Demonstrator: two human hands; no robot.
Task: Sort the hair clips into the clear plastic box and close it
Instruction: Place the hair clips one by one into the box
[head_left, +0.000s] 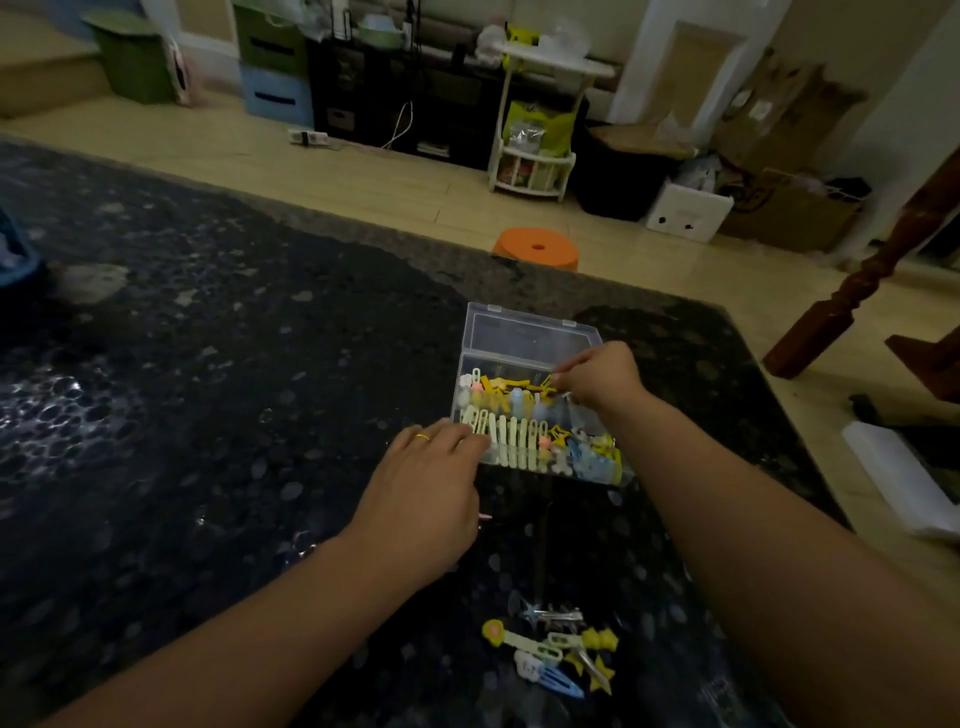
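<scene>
Dark table (208, 364) holds clear box (524, 338) under both hands (597, 374)

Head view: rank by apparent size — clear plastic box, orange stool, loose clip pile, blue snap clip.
1. clear plastic box, with lid open
2-3. loose clip pile and orange stool: look alike; the stool is farther away, so unranked
4. blue snap clip

left hand (423, 486): fingers extended forward, flat | right hand (597, 376): fingertips pinched, wrist bent down
</scene>
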